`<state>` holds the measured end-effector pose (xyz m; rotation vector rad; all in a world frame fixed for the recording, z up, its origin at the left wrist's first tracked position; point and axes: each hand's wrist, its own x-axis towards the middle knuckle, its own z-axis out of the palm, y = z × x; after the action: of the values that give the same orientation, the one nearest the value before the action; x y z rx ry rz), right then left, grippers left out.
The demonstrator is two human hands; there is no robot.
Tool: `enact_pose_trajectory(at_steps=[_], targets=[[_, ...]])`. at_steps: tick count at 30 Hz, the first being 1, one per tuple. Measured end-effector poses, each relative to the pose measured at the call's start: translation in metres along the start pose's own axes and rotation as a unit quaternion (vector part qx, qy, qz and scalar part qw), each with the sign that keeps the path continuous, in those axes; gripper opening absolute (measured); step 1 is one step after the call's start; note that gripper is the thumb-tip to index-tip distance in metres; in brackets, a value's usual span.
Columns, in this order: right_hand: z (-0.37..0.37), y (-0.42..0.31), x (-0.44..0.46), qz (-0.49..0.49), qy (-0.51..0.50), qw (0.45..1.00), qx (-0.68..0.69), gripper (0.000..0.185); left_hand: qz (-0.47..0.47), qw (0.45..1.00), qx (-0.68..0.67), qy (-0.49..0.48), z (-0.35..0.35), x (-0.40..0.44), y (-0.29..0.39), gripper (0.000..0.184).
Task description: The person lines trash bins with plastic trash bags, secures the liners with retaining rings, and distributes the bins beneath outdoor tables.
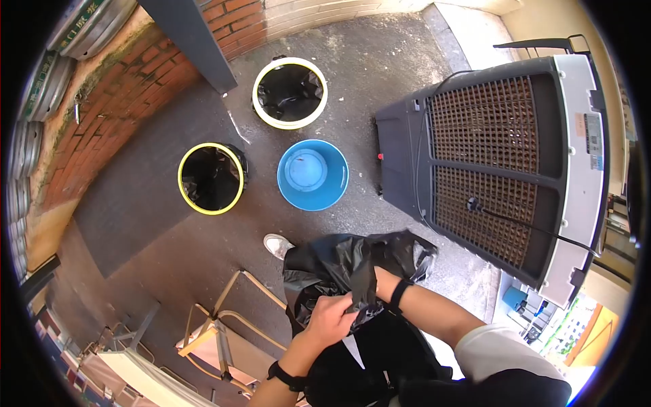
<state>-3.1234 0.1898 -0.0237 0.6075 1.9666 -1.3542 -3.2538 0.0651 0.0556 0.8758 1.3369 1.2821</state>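
My left hand [330,319] has its fingers curled tight on the crumpled black plastic bag [319,261], spread crosswise before me; my right hand [386,282], farther forward, is half-hidden, grip unclear. The round blue plastic bucket [335,182] sits straight ahead, mid-floor [369,68].

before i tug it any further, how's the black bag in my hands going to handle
The black bag will probably be floppy, since it crumples into loose folds by the left hand. Its thin-looking film suggests it is light for its size. The shiny surface may make it somewhat slippery.
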Motion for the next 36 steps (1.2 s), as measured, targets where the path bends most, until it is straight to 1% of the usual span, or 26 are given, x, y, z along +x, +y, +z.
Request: enact_pose_trajectory(at_steps=[1,2,4,5,6,7,8,10,12,13,14,16,17,18,19,20,22,24,26,28,29,30,32,33,34,36], targets=[[0.001,0.010,0.013,0.011,-0.011,1.000,-0.009,0.022,0.010,1.000,-0.007,0.001,-0.009,0.004,0.002,0.021],[0.000,0.020,0.030,0.026,-0.017,0.999,-0.026,0.024,0.060,0.996,0.062,0.034,-0.017,0.005,-0.003,0.021],[-0.007,0.045,0.076,0.051,-0.026,0.996,-0.074,0.027,0.072,0.978,0.160,0.116,-0.022,0.005,-0.030,0.019],[-0.014,0.060,0.104,0.067,-0.030,0.992,-0.102,0.029,-0.019,0.976,0.049,0.211,-0.029,0.011,-0.037,0.019],[-0.021,0.075,0.131,0.083,-0.037,0.987,-0.129,0.030,-0.114,0.945,-0.058,0.301,-0.044,0.025,-0.034,0.020],[-0.031,0.090,0.163,0.100,-0.042,0.980,-0.164,0.032,-0.092,0.926,-0.028,0.365,-0.052,0.037,-0.051,0.020],[-0.039,0.104,0.192,0.112,-0.046,0.973,-0.197,0.033,-0.111,0.909,-0.024,0.400,-0.058,0.044,-0.077,0.018],[-0.054,0.126,0.249,0.141,-0.062,0.949,-0.275,0.036,-0.142,0.889,-0.013,0.435,-0.072,0.061,-0.135,0.018],[-0.065,0.142,0.301,0.154,-0.077,0.913,-0.371,0.039,-0.143,0.903,0.049,0.403,-0.091,0.085,-0.168,0.018],[-0.068,0.146,0.322,0.152,-0.082,0.891,-0.420,0.041,-0.157,0.901,0.071,0.398,-0.099,0.094,-0.196,0.017],[-0.067,0.150,0.340,0.136,-0.083,0.860,-0.485,0.046,-0.183,0.892,0.092,0.403,-0.103,0.101,-0.222,0.022],[-0.060,0.174,0.374,0.109,-0.124,0.796,-0.583,0.041,-0.215,0.881,0.177,0.383,-0.107,0.112,-0.264,0.031],[-0.056,0.197,0.399,0.108,-0.133,0.806,-0.567,0.043,-0.256,0.878,0.190,0.358,-0.108,0.117,-0.263,0.038],[-0.052,0.221,0.428,0.107,-0.142,0.815,-0.551,0.044,-0.274,0.866,0.231,0.350,-0.107,0.121,-0.281,0.039],[-0.054,0.211,0.442,0.132,-0.191,0.801,-0.552,0.047,-0.270,0.865,0.225,0.358,-0.105,0.123,-0.292,0.041],[-0.054,0.208,0.443,0.107,-0.198,0.783,-0.580,0.049,-0.265,0.866,0.218,0.364,-0.102,0.126,-0.301,0.043],[-0.040,0.263,0.484,0.043,-0.126,0.798,-0.587,0.052,-0.286,0.843,0.245,0.385,-0.094,0.134,-0.321,0.049],[-0.038,0.244,0.503,0.007,-0.139,0.788,-0.600,0.052,-0.280,0.838,0.266,0.386,-0.086,0.139,-0.327,0.059],[-0.028,0.229,0.500,-0.016,-0.160,0.781,-0.603,0.052,-0.279,0.833,0.279,0.389,-0.083,0.145,-0.331,0.053],[-0.032,0.221,0.471,-0.025,-0.177,0.777,-0.604,0.051,-0.273,0.834,0.300,0.374,-0.087,0.148,-0.344,0.043],[-0.038,0.219,0.444,-0.085,-0.066,0.825,-0.555,0.044,-0.243,0.828,0.320,0.390,-0.087,0.148,-0.353,0.035],[-0.039,0.209,0.448,-0.033,-0.083,0.876,-0.473,0.038,-0.249,0.826,0.326,0.388,-0.089,0.147,-0.350,0.031],[-0.044,0.172,0.420,-0.013,-0.164,0.803,-0.573,0.032,-0.294,0.826,0.328,0.350,-0.090,0.143,-0.344,0.029],[-0.050,0.140,0.377,0.021,-0.133,0.820,-0.557,0.028,-0.300,0.828,0.326,0.343,-0.088,0.137,-0.343,0.031],[-0.054,0.136,0.353,0.016,-0.083,0.833,-0.547,0.027,-0.309,0.826,0.324,0.342,-0.082,0.132,-0.341,0.032],[-0.064,0.135,0.309,-0.005,-0.020,0.814,-0.581,0.024,-0.330,0.822,0.319,0.339,-0.071,0.118,-0.339,0.033]])
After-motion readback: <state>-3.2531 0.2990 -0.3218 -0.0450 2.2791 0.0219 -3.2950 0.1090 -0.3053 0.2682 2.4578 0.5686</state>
